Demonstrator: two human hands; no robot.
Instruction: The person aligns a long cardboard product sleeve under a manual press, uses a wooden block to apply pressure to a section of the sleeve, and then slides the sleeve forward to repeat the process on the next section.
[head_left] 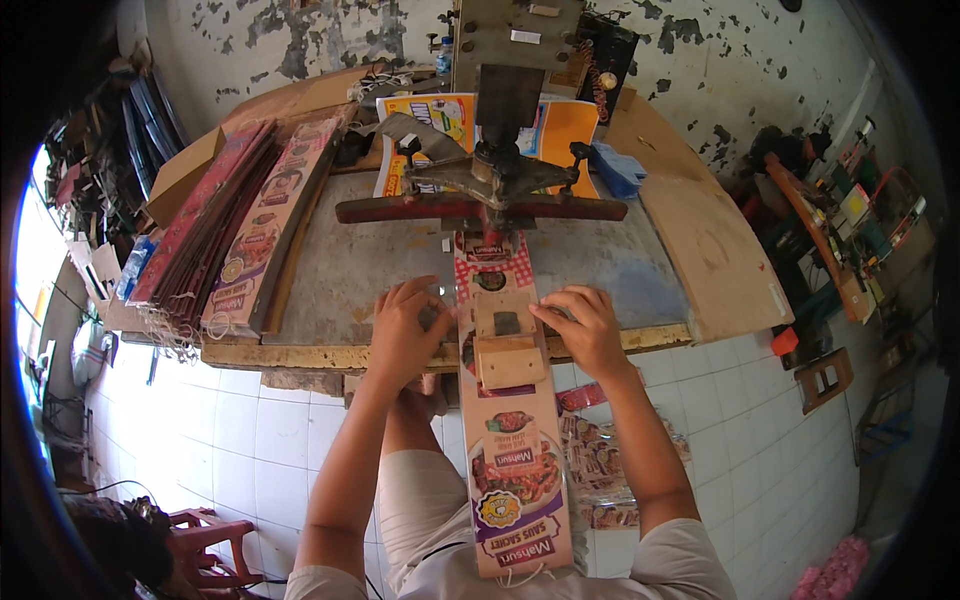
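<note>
A long printed cardboard strip point(515, 470) runs from under the press point(490, 175) at twelve o'clock, across the worktop point(340, 265), over its front edge and down onto the person's lap at six o'clock. On top of the strip, just at the worktop's edge, sits a small wooden jig point(505, 340) made of two pale blocks, one behind the other.

The left hand point(405, 335) lies at nine o'clock of the jig, palm down on the worktop, its fingers point(432, 318) loosely curled and reaching toward the strip's left edge; they touch or nearly touch that edge, and I cannot tell which. The right hand point(590, 330) lies at three o'clock of the jig, its fingers point(548, 318) bent and pressing against the right side of the strip beside the upper block. Neither hand is wrapped around anything; both rest flat, flanking the strip so that it lies between them.

At ten o'clock of the hands, a stack of similar printed strips point(250, 235) lies along the left part of the worktop. A red bar point(480, 208) crosses the press. More printed sheets point(600, 455) lie on the white tiled floor at four o'clock of the strip, beside the right forearm.
</note>
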